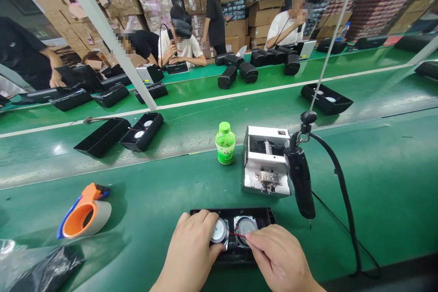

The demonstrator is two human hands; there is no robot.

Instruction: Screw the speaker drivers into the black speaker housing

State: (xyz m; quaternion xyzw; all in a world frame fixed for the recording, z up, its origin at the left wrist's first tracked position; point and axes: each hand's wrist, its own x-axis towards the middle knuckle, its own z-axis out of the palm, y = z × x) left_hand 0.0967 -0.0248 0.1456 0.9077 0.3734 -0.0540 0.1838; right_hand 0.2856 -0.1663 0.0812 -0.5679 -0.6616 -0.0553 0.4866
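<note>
Left hand lies open on black plastic speaker housing, fingers over round silver speaker. Right hand pinches thin red wire.

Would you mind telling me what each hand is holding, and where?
Right hand pinches the red wire at its end; left hand rests on the left speaker, steadying the black housing.

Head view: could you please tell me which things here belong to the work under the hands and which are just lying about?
In hand:
- left hand on the left speaker
- right hand pinching the red wire
- black speaker housing
- hanging electric screwdriver
- screw feeder box

Lying about:
- green bottle
- tape dispenser
- black plastic bag
- housings on the belt
</note>
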